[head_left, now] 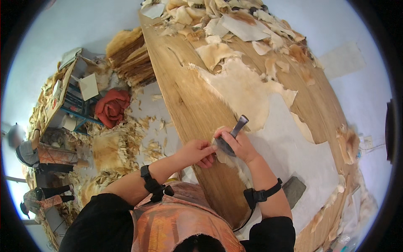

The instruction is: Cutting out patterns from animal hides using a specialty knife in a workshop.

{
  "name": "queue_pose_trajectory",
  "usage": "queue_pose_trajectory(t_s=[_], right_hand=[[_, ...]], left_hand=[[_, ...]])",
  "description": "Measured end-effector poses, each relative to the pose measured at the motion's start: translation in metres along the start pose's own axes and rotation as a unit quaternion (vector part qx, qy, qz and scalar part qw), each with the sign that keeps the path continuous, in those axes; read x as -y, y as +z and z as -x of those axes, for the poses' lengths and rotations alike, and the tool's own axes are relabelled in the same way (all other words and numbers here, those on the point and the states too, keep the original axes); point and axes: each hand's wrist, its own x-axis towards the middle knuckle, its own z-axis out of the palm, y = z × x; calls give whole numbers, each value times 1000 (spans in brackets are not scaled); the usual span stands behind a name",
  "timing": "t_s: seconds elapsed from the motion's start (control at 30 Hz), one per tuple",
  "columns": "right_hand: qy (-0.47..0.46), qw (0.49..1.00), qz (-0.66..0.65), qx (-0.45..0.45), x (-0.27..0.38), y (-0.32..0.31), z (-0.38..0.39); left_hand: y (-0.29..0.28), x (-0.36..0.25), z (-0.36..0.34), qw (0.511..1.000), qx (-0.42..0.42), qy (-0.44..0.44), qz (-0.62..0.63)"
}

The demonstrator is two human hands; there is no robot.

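Note:
A pale pelt (245,90) lies skin side up on the wooden table (180,92), its furry edge running down beneath my hands. My right hand (241,147) is closed around a dark metal knife (226,146) with a broad blade; its flared metal end sticks up beyond my fingers. Close to the blade, my left hand (197,153) pinches what looks like the pelt's edge, thumb against fingers. A smooth white sheet-like piece (279,126) spreads to the right of my hands, and a grey stone (294,191) rests on it beside my right forearm.
Fur and hide scraps (247,27) heap at the table's far end. Left of it stand stacked brown pelts (130,56), a red cloth bundle (112,107) and a cluttered bench (54,98). Fur pieces (109,153) cover the floor. Two people (54,153) are at the far left.

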Motion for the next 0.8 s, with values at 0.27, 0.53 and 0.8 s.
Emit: queue_pose_trajectory(t_s=[0.27,0.53,0.8], right_hand=[[2,990,135,50,12,5,-3],[-15,969,244,36,5,16,-13],[-18,950,310,-10,2,27,-11]], left_hand=[[4,-6,-1,997,-28,-10,-69],[9,1,-1,993,-78,39,-75],[22,6,4,946,-100,196,-237]])
